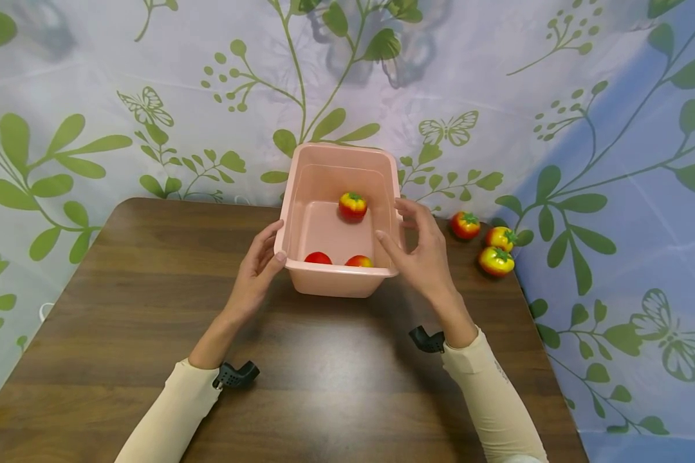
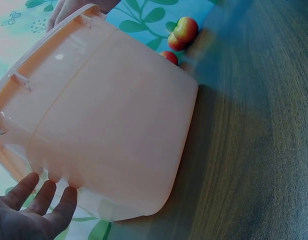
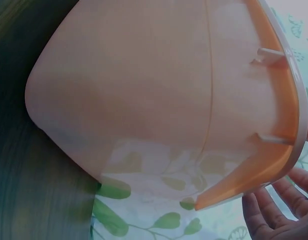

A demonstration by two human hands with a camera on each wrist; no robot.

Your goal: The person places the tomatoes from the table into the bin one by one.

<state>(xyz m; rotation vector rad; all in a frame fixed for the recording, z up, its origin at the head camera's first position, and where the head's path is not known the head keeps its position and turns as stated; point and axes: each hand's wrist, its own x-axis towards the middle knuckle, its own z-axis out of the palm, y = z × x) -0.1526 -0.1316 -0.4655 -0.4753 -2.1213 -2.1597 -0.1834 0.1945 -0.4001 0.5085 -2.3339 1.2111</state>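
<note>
Standing toward 12 o'clock on the brown wooden table (image 1: 121,308), a pink plastic basin (image 1: 336,283) has a bare hand at either side of it. I see the left hand (image 1: 251,275) clamped on the rim at about 8 o'clock, thumb on top and fingertips against the outer wall. The right hand (image 1: 427,260) straddles the rim at 3 o'clock, thumb reaching inside, fingers outside, the two well apart; fingers touch the edge, though whether they squeeze it I can't tell.

Inside the basin, a central tomato (image 1: 352,209), red and yellow with its green leafy cap upward, lies just off the middle toward 1 o'clock. A plain red fruit (image 1: 318,258) shows at 7 o'clock and a red-yellow fruit (image 1: 359,261) at 5, both partly hidden by the near wall.

Beyond the right hand, out at 3 o'clock from the basin, a redder tomato (image 1: 466,225) sits on the table. Near it, a far yellow tomato (image 1: 500,238) and a near yellow tomato (image 1: 496,262) huddle close together.

Cream sleeves (image 1: 165,411) cover both forearms, and a leaf-and-butterfly cloth (image 1: 179,45) hangs at 12 o'clock and round toward 3.
</note>
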